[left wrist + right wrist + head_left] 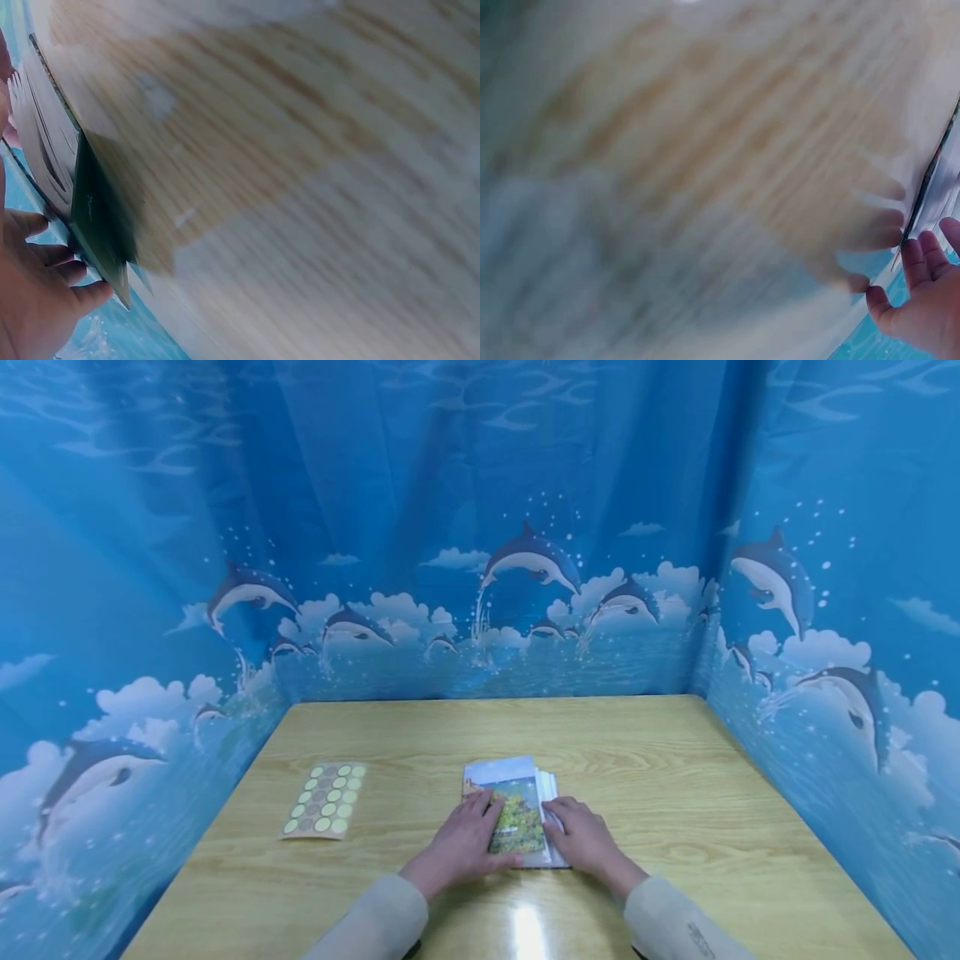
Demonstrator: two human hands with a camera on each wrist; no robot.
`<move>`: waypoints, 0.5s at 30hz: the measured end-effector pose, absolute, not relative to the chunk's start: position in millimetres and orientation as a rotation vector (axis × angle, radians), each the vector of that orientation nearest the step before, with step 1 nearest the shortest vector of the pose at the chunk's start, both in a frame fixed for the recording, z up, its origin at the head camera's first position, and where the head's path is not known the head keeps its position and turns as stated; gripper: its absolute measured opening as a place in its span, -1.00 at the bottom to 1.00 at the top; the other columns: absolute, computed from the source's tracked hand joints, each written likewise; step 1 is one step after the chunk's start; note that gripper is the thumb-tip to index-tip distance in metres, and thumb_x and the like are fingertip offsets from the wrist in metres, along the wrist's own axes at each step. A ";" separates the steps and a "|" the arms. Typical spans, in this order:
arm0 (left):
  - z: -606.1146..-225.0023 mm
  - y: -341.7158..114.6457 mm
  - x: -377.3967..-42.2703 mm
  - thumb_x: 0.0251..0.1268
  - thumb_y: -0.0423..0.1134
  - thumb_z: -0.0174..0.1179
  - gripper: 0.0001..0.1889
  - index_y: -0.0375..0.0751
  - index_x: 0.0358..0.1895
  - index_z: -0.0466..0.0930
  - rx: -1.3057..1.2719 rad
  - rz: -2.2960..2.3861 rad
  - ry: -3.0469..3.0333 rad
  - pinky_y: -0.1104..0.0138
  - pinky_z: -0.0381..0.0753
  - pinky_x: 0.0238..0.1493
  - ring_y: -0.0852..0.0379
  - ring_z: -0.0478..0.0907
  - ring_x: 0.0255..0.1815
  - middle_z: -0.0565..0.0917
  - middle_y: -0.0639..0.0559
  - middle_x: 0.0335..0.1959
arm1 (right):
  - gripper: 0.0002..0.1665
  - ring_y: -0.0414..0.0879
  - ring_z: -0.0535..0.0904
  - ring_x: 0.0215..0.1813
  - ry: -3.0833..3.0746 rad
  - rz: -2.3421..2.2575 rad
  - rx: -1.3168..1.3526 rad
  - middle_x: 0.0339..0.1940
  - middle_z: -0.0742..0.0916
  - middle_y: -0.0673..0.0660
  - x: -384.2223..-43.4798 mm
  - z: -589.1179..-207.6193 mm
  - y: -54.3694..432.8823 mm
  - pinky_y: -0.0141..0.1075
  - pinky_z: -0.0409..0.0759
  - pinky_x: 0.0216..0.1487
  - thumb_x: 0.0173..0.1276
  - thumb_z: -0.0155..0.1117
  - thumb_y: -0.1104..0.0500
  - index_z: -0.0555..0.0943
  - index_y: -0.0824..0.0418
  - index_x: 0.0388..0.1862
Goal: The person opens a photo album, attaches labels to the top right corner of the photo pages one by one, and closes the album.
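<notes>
A thick book (517,827) lies on the table, its front printed with yellow-green foliage under a pale top strip. White page edges (550,785) show along its right side. My left hand (472,839) rests on the left part of the cover. In the left wrist view, the dark green spine (101,217) and loosely spread pages (45,135) are visible beside the fingers of that hand (45,285). At the book's right edge, the fingertips of my right hand (585,839) touch the pages. The right wrist view has these fingers (915,262) against the book's thin edge.
To the left lies a sheet of round pale-green and grey stickers (325,800). Both sit on a glossy wood-grain table (675,777). A blue dolphin-print curtain (480,527) encloses the table at the back and both sides.
</notes>
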State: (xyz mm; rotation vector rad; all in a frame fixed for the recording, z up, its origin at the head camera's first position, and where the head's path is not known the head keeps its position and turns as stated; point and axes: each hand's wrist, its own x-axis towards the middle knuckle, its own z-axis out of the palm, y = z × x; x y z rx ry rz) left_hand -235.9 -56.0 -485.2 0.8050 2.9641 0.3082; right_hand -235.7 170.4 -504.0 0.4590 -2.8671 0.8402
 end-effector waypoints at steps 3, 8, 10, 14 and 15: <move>-487.0 -58.7 -236.8 0.14 0.52 0.05 0.09 -0.24 0.54 0.12 0.812 0.367 2.961 0.02 0.11 0.51 -0.19 0.10 0.52 0.13 -0.30 0.53 | -0.55 0.24 0.53 0.18 -2.859 0.831 0.453 0.15 0.63 0.27 -235.6 -505.9 168.5 0.27 0.43 0.17 0.40 0.26 0.14 0.59 0.30 0.20; -486.7 -61.1 -236.6 0.16 0.51 0.06 0.07 -0.23 0.54 0.12 0.792 0.413 2.944 0.03 0.12 0.50 -0.18 0.09 0.53 0.13 -0.27 0.54 | -0.54 0.23 0.53 0.18 -2.854 0.822 0.448 0.15 0.63 0.27 -234.6 -506.6 166.2 0.27 0.42 0.17 0.38 0.27 0.14 0.59 0.31 0.20; -485.2 -61.5 -235.7 0.17 0.48 0.08 0.05 -0.23 0.54 0.13 0.791 0.426 2.941 0.02 0.15 0.49 -0.18 0.10 0.52 0.14 -0.26 0.53 | -0.55 0.23 0.52 0.19 -2.857 0.823 0.438 0.16 0.63 0.27 -234.1 -506.2 165.4 0.26 0.42 0.17 0.38 0.26 0.15 0.59 0.31 0.20; -482.3 -62.3 -233.2 0.20 0.44 0.11 0.03 -0.25 0.54 0.13 0.793 0.456 2.937 0.02 0.21 0.47 -0.19 0.12 0.51 0.15 -0.27 0.53 | -0.61 0.24 0.52 0.19 -2.843 0.861 0.407 0.15 0.64 0.27 -233.1 -504.2 163.6 0.28 0.41 0.18 0.44 0.17 0.18 0.61 0.30 0.18; -481.8 -62.5 -232.5 0.19 0.43 0.12 0.03 -0.25 0.53 0.14 0.796 0.467 2.939 0.01 0.22 0.46 -0.20 0.13 0.51 0.15 -0.27 0.53 | -0.61 0.25 0.52 0.19 -2.839 0.875 0.396 0.14 0.64 0.28 -233.2 -503.9 163.0 0.28 0.41 0.19 0.46 0.16 0.17 0.61 0.30 0.18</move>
